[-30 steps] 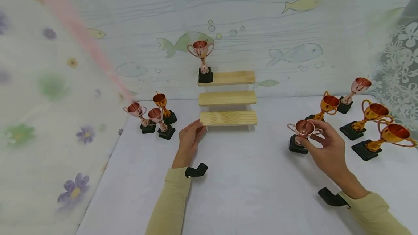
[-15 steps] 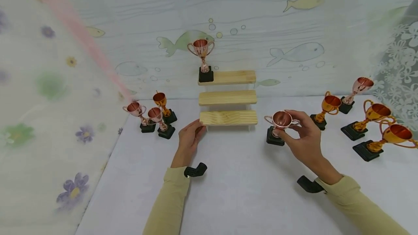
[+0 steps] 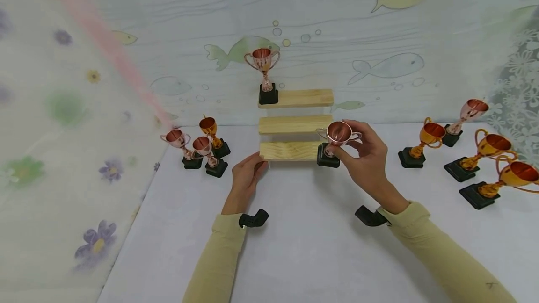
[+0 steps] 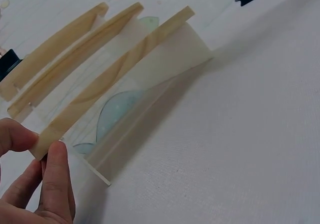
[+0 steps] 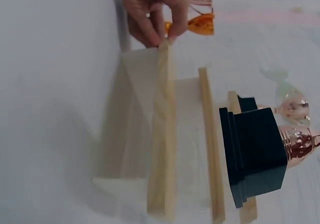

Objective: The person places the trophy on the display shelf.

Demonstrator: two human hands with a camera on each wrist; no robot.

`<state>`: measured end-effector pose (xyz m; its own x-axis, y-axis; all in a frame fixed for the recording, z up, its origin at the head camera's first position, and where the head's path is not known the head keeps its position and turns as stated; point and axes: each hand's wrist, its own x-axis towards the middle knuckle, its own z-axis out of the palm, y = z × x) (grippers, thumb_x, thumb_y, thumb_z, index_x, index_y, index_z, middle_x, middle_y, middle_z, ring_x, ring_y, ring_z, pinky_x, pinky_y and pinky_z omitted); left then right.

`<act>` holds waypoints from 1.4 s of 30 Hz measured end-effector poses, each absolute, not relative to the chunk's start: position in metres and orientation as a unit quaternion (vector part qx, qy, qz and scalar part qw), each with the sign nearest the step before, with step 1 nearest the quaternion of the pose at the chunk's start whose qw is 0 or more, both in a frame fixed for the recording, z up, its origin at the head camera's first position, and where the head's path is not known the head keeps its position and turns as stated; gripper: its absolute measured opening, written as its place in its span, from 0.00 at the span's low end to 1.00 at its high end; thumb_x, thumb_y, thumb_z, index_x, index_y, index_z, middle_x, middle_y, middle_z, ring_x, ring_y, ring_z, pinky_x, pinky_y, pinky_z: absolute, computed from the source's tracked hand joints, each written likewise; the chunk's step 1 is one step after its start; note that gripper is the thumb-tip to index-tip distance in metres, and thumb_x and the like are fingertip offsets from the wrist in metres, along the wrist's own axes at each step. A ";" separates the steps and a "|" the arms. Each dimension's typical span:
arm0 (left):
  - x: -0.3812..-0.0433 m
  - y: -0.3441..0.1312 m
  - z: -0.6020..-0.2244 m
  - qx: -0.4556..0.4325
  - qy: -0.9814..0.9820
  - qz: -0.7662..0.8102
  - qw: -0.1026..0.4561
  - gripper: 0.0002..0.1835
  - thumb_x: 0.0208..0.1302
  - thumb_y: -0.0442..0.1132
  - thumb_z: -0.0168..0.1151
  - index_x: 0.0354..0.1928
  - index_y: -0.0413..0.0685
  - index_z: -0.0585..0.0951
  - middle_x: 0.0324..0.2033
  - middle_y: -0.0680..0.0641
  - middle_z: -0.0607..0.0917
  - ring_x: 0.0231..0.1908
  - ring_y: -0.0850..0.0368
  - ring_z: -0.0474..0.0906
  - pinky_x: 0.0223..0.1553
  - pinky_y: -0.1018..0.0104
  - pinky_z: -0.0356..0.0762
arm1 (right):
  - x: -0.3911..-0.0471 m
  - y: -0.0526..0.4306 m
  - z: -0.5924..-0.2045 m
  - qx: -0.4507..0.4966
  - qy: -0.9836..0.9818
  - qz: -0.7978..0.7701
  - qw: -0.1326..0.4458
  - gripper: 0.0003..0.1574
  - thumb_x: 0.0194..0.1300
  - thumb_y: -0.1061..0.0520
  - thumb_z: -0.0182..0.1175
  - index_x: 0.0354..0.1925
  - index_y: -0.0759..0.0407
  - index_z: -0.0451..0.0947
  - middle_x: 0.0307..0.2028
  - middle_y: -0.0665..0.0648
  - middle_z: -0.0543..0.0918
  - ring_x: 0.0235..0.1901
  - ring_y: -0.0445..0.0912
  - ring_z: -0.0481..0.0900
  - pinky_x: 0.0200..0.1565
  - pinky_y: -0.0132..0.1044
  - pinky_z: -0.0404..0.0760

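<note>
A three-step wooden display shelf point(image 3: 290, 151) stands at the back of the table. My left hand point(image 3: 245, 175) pinches the left end of its lowest board, thumb above and fingers below in the left wrist view. With the thumb on its stem and fingers behind the cup, my right hand point(image 3: 367, 160) holds a rose-gold trophy point(image 3: 339, 134). This trophy is upright in front of the lowest board's right end, its black base point(image 5: 257, 154) showing large in the right wrist view. Another rose-gold trophy point(image 3: 266, 71) stands on the top board's left end.
On the left of the table stand two rose-gold trophies point(image 3: 203, 146) and a gold trophy point(image 3: 209, 127), close together. Several more are at the right, including a gold trophy point(image 3: 432, 133) and a rose-gold trophy point(image 3: 472, 110). A fish-patterned curtain point(image 3: 387, 32) hangs behind the shelf.
My right hand has carried the rose-gold trophy leftward and away from me, from beside the right group to the shelf's front right. The left hand has kept its pinch on the board.
</note>
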<state>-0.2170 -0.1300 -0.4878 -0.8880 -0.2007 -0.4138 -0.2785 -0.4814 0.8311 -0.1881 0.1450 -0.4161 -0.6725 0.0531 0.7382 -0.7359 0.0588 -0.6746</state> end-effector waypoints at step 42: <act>-0.218 -0.131 -0.488 -0.237 0.504 0.830 0.026 0.20 0.66 0.26 0.62 0.60 0.32 0.79 0.51 0.39 0.83 0.43 0.58 0.84 0.47 0.70 0.86 | -0.312 0.099 -0.350 0.270 -0.612 0.688 0.282 0.32 0.57 0.75 0.70 0.60 0.68 0.77 0.46 0.52 0.82 0.44 0.47 0.83 0.49 0.37 0.88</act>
